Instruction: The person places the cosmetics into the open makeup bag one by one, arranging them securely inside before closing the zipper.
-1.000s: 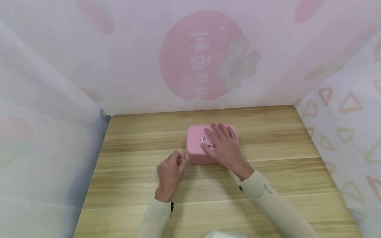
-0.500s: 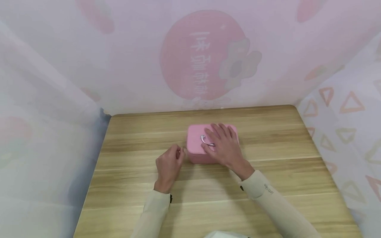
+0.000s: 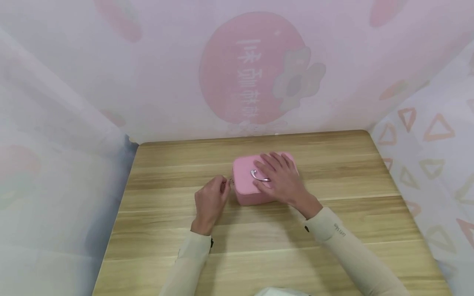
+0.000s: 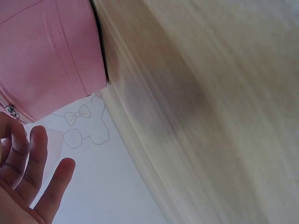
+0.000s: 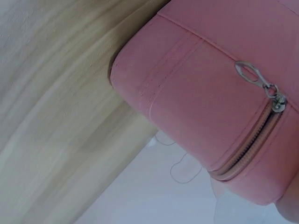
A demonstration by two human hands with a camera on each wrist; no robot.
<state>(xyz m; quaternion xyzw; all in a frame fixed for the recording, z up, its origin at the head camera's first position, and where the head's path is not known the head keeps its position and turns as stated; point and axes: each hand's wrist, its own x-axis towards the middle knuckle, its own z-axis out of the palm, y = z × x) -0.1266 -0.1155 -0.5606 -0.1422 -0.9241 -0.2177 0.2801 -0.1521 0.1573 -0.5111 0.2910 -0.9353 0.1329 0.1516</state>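
Note:
A pink zippered case (image 3: 245, 176) with a silver handle (image 3: 259, 177) on its lid sits on the wooden table, turned slightly. My right hand (image 3: 283, 181) rests on the lid's right part, fingers spread, thumb beside the handle. At the case's left side my left hand (image 3: 212, 201) pinches a metal zipper pull (image 3: 231, 181). In the left wrist view, the zipper slider (image 4: 11, 111) shows just above the curled fingers (image 4: 37, 158). A second zipper pull (image 5: 251, 74) hangs free in the right wrist view, at the end of a closed-looking zipper track (image 5: 247, 147).
The wooden table (image 3: 163, 246) spreads around the case. Pale printed curtains (image 3: 166, 82) stand behind the table and on both sides. A white object (image 3: 279, 292) pokes in at the bottom edge of the head view, mostly cut off.
My left hand has moved from the case's front left corner farther back along its left side, with the zipper pull. The case has turned slightly counterclockwise under my right hand.

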